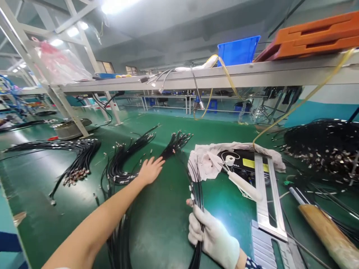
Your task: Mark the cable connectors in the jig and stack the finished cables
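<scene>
My bare left hand (152, 170) reaches out over the green table, fingers spread. It is at the lower end of a bundle of black cables (171, 146); whether it touches them I cannot tell. To its left lies another curved bundle of black cables (119, 164). My right hand (209, 231), in a white glove with a bare fingertip showing, is closed around a thin bunch of black cables (198, 190). These stand up out of the fist, with small pale connectors along them, and their lower ends run out of the frame.
Right of my gloved hand are a white cloth (206, 162), a black device (244, 164), a white-handled tool (244, 185) and a metal bracket (269, 209). A large cable heap (328, 145) lies at far right, a further bundle (81, 157) at left. A shelf (179, 80) crosses overhead.
</scene>
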Demonstrator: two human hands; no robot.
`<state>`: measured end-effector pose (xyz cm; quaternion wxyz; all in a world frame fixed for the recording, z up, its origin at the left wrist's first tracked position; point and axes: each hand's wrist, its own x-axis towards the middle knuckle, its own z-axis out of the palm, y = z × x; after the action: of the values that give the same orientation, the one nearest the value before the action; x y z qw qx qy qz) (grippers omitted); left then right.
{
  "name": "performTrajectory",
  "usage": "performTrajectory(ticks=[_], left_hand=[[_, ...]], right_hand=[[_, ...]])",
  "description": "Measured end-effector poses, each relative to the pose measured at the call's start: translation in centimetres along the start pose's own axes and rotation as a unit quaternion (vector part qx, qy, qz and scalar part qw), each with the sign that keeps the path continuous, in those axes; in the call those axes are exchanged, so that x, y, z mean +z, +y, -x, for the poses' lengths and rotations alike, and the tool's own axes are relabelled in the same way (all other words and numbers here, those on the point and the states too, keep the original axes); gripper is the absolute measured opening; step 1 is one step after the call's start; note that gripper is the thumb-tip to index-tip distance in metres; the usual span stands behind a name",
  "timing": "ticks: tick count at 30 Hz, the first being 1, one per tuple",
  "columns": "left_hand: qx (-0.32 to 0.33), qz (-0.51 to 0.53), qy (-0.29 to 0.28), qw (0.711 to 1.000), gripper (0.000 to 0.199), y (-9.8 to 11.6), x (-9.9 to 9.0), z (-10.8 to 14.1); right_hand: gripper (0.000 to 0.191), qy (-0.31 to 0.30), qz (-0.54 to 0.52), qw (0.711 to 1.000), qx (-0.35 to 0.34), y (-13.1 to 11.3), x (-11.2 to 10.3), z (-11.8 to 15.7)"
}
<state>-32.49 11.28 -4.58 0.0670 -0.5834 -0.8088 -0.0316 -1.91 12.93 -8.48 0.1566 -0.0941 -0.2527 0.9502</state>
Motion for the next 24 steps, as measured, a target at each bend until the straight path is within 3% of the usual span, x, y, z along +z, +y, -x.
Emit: performTrajectory(ticks=[3, 6, 9, 13, 15, 17, 19, 21, 24], left_hand=[[-0.072, 0.019, 0.035, 0.997, 0.04, -2.8, 0.9, -2.0], [-0.093, 0.071, 0.055, 0.992, 0.037, -3.4, 1.4, -2.8], [-0.094, 0.155, 0.052, 0.982, 0.035, -2.4, 1.1, -2.3], [-0.097, 0.312, -0.003, 0.945, 0.032, 1.5, -0.6, 0.3], [-0.107, 0.408, -0.047, 0.906, 0.042, 4.2, -2.2, 1.8], [-0.113, 0.507, -0.096, 0.849, 0.068, 6.7, -4.2, 2.8], [-0.105, 0.593, -0.135, 0.787, 0.081, 8.9, -6.8, 3.1], [-0.091, 0.66, -0.147, 0.731, 0.077, 10.7, -9.5, 2.8], [-0.061, 0.734, -0.112, 0.668, 0.049, 13.2, -12.9, 2.9]], right_hand=[[0.049, 0.002, 0.026, 1.0, 0.009, 0.5, 0.2, -0.2], [0.061, 0.041, 0.025, 0.999, 0.006, 0.7, 0.6, -0.5], [0.07, 0.098, 0.004, 0.995, -0.006, 0.7, 0.9, -0.6], [0.09, 0.117, -0.009, 0.993, -0.022, 0.2, 1.5, -0.5], [0.096, 0.107, -0.001, 0.994, -0.036, 0.2, 2.3, -0.4], [0.098, 0.089, 0.017, 0.994, -0.054, 0.5, 3.6, -0.2], [0.096, 0.062, 0.059, 0.994, -0.064, 1.4, 5.0, 0.1], [0.095, 0.031, 0.122, 0.99, -0.059, 2.3, 6.3, 0.7], [0.092, 0.0, 0.23, 0.972, -0.058, 2.5, 7.1, 2.2]])
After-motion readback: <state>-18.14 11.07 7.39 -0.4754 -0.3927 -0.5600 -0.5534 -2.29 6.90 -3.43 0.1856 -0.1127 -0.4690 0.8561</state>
